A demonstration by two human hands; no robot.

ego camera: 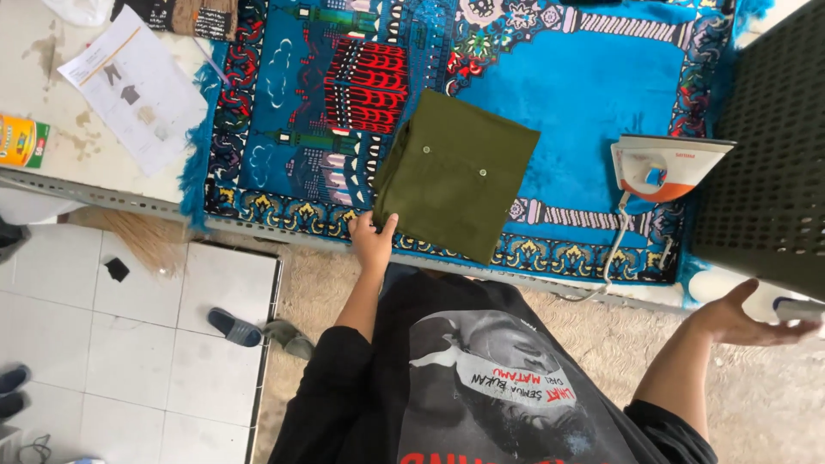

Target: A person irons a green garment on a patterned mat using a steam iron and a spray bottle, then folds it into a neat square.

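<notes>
A: From the head camera, what is the left hand (373, 237) doing?

B: It pinches the near left corner of a folded olive-green cloth (455, 172), thumb on top and fingers curled under the edge. So it is closed on the cloth.

A: Where does that cloth lie?

B: On a blue patterned rug (593, 86) spread over the surface (51, 112). The cloth sits at a tilt near the rug's front border, about midway along it, and two small snaps show on its upper face.

A: And the right hand (741, 316)?

B: Open, palm up, fingers spread, well to the right of the cloth and off the rug's front right corner. It holds nothing. Its fingertips are close to a white object (799, 308) at the picture's edge; I cannot tell whether they touch.

A: What else is near the cloth?

B: A white and orange iron (666, 165) rests on the rug to the cloth's right, its cord (615, 249) hanging over the front edge. A dark perforated crate (769, 155) stands right of the iron. Left of the rug lies a printed paper sheet (137, 90). Below, on the floor, there is a blue sandal (234, 326).
</notes>
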